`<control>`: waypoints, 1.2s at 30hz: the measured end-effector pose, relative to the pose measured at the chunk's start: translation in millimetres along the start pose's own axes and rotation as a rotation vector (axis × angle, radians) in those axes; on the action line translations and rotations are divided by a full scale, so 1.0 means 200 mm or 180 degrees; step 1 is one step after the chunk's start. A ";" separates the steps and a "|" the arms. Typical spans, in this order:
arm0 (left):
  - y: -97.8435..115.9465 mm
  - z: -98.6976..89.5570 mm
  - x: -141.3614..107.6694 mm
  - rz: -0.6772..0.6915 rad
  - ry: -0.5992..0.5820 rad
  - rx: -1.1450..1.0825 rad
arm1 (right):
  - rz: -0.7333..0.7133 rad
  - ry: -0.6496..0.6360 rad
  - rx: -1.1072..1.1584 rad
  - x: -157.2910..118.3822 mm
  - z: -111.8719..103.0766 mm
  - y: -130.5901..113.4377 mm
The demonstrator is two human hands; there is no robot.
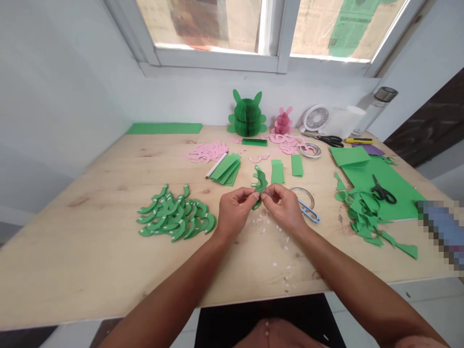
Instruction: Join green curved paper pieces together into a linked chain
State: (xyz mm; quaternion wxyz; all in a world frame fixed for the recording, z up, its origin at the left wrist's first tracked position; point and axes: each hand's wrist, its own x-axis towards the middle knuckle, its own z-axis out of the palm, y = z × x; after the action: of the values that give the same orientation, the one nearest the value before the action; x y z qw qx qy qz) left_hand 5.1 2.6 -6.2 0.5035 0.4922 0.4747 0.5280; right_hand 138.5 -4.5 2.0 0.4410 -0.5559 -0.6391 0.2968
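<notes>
Both hands meet over the middle of the table, their fingertips pinched on one curved green paper piece [261, 180]. My left hand [236, 209] grips its lower part from the left, and my right hand [283, 207] holds it from the right. Small white marks show along the curve's left edge. To the left lies a heap of similar curved green pieces [174, 215], many with white marks. Tiny white scraps [275, 232] are scattered below my hands. Close to my right hand lie a blue cutter [310, 211] and a roll of tape [302, 197].
Green folded strips [226, 170], pink cut pieces [208, 152] and another tape roll [310, 151] lie farther back. A green honeycomb figure [248, 116] and a smaller pink one [283, 122] stand by the wall. Black scissors [382, 191] and green offcuts [362, 215] are on the right.
</notes>
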 end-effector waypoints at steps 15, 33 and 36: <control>0.02 0.01 0.00 -0.0353 -0.0018 -0.0399 | -0.0008 -0.0020 0.0015 0.00 0.00 0.00; 0.00 0.00 0.01 -0.0343 -0.0089 -0.0346 | 0.0031 -0.0086 -0.0049 0.00 0.00 0.00; 0.00 0.00 0.01 -0.0342 -0.0081 -0.0341 | 0.0025 -0.0078 -0.0051 0.00 0.00 0.01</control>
State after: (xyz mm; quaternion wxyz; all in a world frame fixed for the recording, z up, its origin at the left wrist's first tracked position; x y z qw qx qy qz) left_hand 4.3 4.2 -7.1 0.5628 0.4450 0.4651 0.5186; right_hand 139.8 -3.9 1.5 0.4274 -0.5583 -0.6446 0.3002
